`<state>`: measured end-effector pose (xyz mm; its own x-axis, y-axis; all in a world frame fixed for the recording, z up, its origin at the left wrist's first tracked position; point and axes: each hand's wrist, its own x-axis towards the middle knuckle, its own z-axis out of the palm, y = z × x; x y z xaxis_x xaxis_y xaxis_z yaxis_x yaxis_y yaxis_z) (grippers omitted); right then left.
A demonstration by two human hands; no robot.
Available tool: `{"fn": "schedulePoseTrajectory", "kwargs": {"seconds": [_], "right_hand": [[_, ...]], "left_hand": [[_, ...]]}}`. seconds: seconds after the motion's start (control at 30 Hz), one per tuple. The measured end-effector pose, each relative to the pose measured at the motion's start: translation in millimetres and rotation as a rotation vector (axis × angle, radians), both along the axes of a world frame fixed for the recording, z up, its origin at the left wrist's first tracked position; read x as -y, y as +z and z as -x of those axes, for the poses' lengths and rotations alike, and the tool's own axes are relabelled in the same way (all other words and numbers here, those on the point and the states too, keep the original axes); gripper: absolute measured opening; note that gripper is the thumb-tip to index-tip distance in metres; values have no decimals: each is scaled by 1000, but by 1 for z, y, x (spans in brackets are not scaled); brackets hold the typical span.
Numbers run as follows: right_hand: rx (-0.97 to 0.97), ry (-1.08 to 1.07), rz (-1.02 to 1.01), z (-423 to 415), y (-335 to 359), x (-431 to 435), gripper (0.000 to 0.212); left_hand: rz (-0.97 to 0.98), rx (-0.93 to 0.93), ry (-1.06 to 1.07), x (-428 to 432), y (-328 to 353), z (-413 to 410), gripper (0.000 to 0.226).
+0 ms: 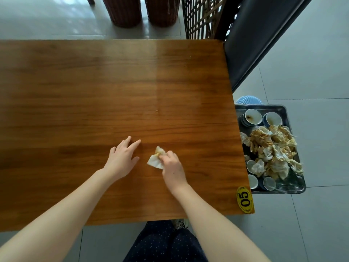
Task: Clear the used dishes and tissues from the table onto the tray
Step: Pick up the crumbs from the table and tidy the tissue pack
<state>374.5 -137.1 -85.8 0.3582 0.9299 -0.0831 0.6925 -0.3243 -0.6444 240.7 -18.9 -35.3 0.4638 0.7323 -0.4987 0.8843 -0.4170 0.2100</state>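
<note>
White crumpled stained tissue (155,161) pinched in curled right hand (172,168), well left of heaped steel tray (273,107); left hand (122,159) flat, holding nothing. Tissue dropped on the overfull pile may slide off.

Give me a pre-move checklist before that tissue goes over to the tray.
1. Grip: right hand pinches the crumpled yellow-stained white tissue: ok.
2. Left hand lies flat on the brown wooden table and holds nothing: ok.
3. Path to the rectangular metal tray: only bare tabletop up to the right edge: ok.
4. Room on the tray: the heap of stained tissues and small white bowls fill most of it; the top of the heap probably takes one more: ok.
5. Tray steady on the light blue stool: cannot tell.
</note>
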Motion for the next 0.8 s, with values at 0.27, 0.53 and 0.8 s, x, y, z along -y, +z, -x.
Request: {"fn": "schedulePoseTrajectory", "kwargs": {"seconds": [0.27, 0.53, 0.8], "right_hand": [[31, -821, 58, -166, 9, 22, 22], [3, -532, 9, -74, 5, -31, 29], [-58, -77, -15, -18, 1, -51, 32]], "left_hand": [[-1, -3, 7, -19, 0, 6, 62], [10, 2, 7, -31, 1, 4, 62], [13, -18, 13, -46, 1, 5, 62]]}}
